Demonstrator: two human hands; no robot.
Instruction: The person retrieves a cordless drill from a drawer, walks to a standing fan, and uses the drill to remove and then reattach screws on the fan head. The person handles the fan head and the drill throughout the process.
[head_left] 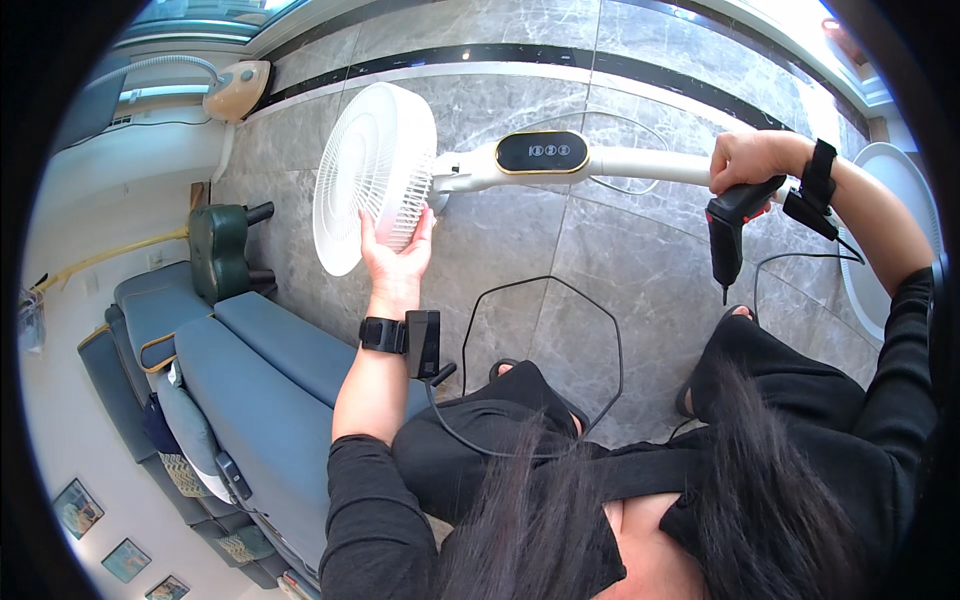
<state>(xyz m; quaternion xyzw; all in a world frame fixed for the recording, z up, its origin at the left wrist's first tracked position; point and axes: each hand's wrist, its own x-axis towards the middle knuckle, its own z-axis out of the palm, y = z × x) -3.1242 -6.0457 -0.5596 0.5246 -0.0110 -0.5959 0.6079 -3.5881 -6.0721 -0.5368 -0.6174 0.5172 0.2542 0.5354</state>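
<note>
A white pedestal fan stretches across the view, its round caged head [378, 178] at the left and its pole [650, 165] running right. An oval black control panel [543, 152] with a gold rim sits between them. My left hand [395, 262] grips the lower edge of the cage, thumb on one face and fingers on the other. My right hand [745, 160] is closed at the pole, with a black and red cordless screwdriver [728, 232] in it, bit pointing down. Whether those fingers also hold the pole is hidden.
A round white base [885, 240] is at the far right. Blue-grey sofa seating [265, 385] and a dark green stool [217, 250] stand left. Upper left is a beige appliance with a hose [238, 90]. Black cable [618, 350] loops from my left wrist device over the grey tiles.
</note>
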